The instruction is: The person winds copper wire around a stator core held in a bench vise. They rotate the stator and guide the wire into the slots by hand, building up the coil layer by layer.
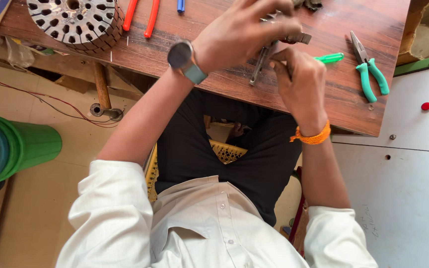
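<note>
Both hands, left (244,32) and right (299,82), clamped a metal part (264,59) near the surface's (184,54) front edge; a slip could drop it.

Table (353,106): before the seated person.
Slotted metal core (75,22): on table, far left.
Pliers (368,69): right of both hands.
Bucket (16,146): on floor, left.
</note>
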Motion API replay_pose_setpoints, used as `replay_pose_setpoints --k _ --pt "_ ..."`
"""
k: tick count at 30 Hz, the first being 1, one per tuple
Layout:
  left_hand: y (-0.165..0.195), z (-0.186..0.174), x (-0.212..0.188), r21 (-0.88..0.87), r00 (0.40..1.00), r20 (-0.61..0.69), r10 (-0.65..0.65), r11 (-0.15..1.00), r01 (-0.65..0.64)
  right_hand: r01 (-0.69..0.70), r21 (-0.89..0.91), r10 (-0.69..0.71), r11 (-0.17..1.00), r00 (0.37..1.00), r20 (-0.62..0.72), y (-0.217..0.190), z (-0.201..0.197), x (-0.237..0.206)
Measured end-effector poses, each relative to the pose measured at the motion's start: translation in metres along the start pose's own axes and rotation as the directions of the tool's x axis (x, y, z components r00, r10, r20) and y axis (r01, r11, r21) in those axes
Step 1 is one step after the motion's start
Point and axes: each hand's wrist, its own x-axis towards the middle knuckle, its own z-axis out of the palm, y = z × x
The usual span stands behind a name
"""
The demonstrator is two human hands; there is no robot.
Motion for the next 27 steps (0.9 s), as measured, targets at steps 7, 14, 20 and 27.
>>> replay_pose_setpoints --k 7,14,20,27 --pt "0.014 0.007 -0.030 0.490 0.963 0.007 0.269 0.839 -0.237 -0.094 0.045 0.092 0.995 0.994 0.055 -0.014 -0.010 -0.022" --pt "0.042 0.032 -0.038 0.076 0.948 -0.213 -0.238 0.963 0.259 -0.068 0.036 0.065 0.997 0.995 0.077 -0.029 -0.057 0.006" --pt "0.058 0.062 -0.029 -0.711 0.577 -0.197 -0.792 0.521 0.473 0.068 0.053 -0.070 0.996 0.996 0.047 -0.020 -0.042 0.060" --pt "0.061 0.073 -0.026 -0.885 0.487 -0.165 -0.858 0.347 0.311 -0.009 0.274 -0.018 0.962 0.995 0.098 -0.002 -0.030 0.079"
